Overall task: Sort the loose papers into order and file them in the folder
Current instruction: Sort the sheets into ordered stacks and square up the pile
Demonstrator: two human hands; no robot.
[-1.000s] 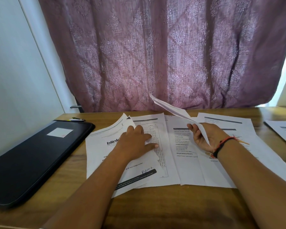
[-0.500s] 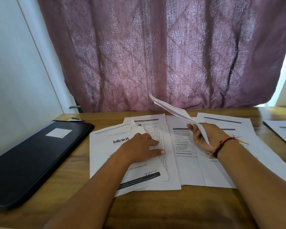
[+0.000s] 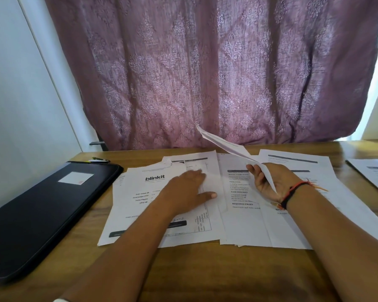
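Note:
Several white printed sheets lie overlapping across the wooden table [image 3: 205,271]. My left hand [image 3: 190,190] rests flat, fingers straight, on the sheet headed "blinkit" [image 3: 135,192], reaching onto the table-printed sheet [image 3: 207,216] beside it. My right hand [image 3: 268,184] grips a raised sheet [image 3: 225,144] seen almost edge-on, slanting up and away over the pile. Under it lies a sheet with bold headings [image 3: 240,219]. The black folder [image 3: 39,205] lies closed at the left, a white label on its cover.
A purple patterned curtain [image 3: 205,73] hangs right behind the table. A pen [image 3: 99,159] lies past the folder's far edge. More sheets [image 3: 375,173] sit at the right edge. A pale wall borders the left side.
My left hand has slid the "blinkit" sheet leftward and straightened it, baring more of its print. My right hand and its raised sheet have stayed put.

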